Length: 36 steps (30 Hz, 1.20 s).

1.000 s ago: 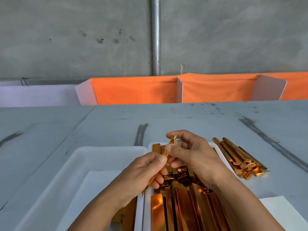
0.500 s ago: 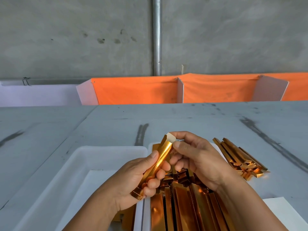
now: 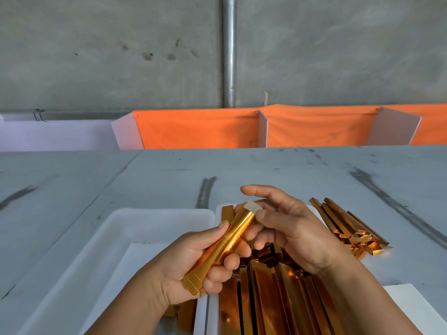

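Left hand (image 3: 193, 259): closed round the gold strip (image 3: 229, 245), with the thumb lying along its top and the fingers curled under its lower half.
Right hand (image 3: 287, 228): at the strip's far end, with the thumb tip against the white flap (image 3: 252, 207) and the lower fingers curled beneath that end. The forefinger is lifted straight above and touches nothing.
Gold strip: held in the air between both hands, above the gap between the two trays. It slopes up from the left hand toward the right hand. Its near end is flat and shows dotted crease lines, and its middle is rounded and shiny.
Left tray (image 3: 145, 213): white, on the tabletop (image 3: 157, 180), under the left forearm. A few gold pieces show at its near edge.
Right tray (image 3: 219, 209): white, just beside the left one and packed with long gold pieces (image 3: 266, 298) lying lengthwise. Both wrists partly hide it.
Loose pile (image 3: 348, 228): more gold pieces, folded, lying straight on the tabletop to the right of the right hand.
Tabletop: grey, with dark streaks.
Behind: an orange cloth (image 3: 198, 129) between white panels, a grey wall and an upright metal pipe (image 3: 229, 52).
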Available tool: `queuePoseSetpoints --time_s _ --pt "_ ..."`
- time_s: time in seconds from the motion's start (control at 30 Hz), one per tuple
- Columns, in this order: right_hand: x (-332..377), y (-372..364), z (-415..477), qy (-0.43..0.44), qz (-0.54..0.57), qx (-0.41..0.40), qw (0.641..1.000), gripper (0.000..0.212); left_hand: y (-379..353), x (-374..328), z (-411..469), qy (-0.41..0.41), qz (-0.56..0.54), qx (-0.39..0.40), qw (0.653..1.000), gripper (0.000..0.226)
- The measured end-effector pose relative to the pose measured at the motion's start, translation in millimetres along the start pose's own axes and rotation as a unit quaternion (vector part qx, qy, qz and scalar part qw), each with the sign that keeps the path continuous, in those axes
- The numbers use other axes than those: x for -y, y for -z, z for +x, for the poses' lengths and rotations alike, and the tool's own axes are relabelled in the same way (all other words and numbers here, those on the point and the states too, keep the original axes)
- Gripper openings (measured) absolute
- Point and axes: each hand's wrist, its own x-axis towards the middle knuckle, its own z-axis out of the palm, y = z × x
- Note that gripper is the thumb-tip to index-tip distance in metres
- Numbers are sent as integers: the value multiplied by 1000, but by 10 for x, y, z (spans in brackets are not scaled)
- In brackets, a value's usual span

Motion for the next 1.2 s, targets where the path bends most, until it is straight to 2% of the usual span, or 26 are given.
queuePoseSetpoints --time_s 0.13,0.23,0.33,0.53,0.63,0.73,0.83,0.93,1.03,1.07,1.13,1.2 --pt "5 -2 -5 -14 -1 -10 1000 30 1 -36 -22 -3 81 -35 996 56" --pt "-5 -8 4 -15 6 -30 999 36 -12 -93 -37 -24 145 -85 986 57" --pt "-21 0 12 -20 18 -28 999 39 -16 -122 -44 -35 151 -111 982 54" --pt "1 24 -1 -35 96 19 995 27 6 -109 -66 -19 104 -82 991 57" --pt "-11 23 1 -41 87 12 995 24 11 -122 -82 -13 134 -79 988 55" --pt "-24 25 8 -50 79 -3 996 31 -14 -136 -112 -31 183 -118 975 45" --pt "-39 24 17 -59 67 -29 996 38 -86 -164 -125 -67 286 -192 936 47" --pt "-58 21 29 -54 45 -46 996 37 -149 -188 -118 -104 469 -262 837 54" --pt "-81 4 38 -50 13 -52 997 34 -184 -126 -46 -114 560 -277 773 52" --pt "-88 -4 41 -48 7 -51 998 35 -194 -89 -13 -116 587 -280 751 45" --pt "-95 -6 47 -42 4 -51 998 36 -193 -24 49 -129 618 -282 722 25" --pt "-87 -6 43 -33 3 -53 998 35 -181 14 80 -147 618 -285 718 18"
